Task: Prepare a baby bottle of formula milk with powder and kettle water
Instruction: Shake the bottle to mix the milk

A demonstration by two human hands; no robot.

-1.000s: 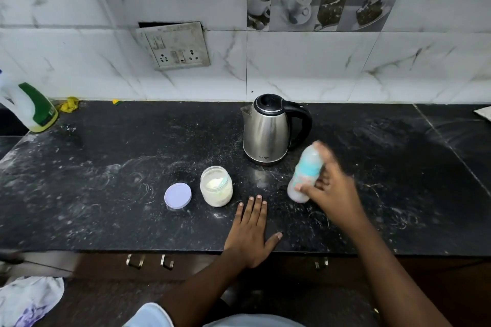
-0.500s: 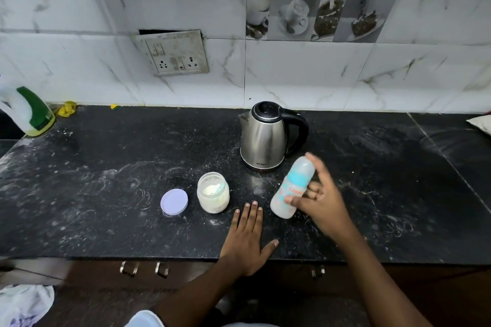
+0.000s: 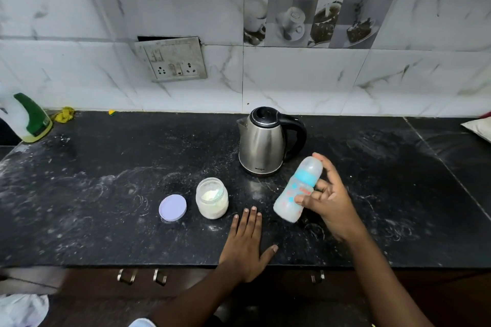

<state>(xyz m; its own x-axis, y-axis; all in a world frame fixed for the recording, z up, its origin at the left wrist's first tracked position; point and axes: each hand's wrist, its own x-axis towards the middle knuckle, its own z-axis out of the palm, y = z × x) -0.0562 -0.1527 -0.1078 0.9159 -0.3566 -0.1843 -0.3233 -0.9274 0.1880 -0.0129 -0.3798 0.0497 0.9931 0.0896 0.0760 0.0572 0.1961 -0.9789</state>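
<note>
Steel kettle [image 3: 261, 141] | right hand [image 3: 329, 207] grips tilted bottle [image 3: 297, 190] beside it (capped) | left hand [image 3: 245, 240] flat, spread on desk [image 3: 106, 194] | your shaking risks leaks.

lid [image 3: 172, 207] lies left of the jar [image 3: 212, 198] on the counter [image 3: 106, 167]; kettle [image 3: 261, 141] stands behind, bottle [image 3: 297, 190] to its right.

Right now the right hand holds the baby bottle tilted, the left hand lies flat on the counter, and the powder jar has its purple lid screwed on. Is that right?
Not quite. In the head view the purple lid lies flat on the counter, just left of the open powder jar. The rest holds: the right hand grips the tilted baby bottle, and the left hand lies flat on the counter.
</note>
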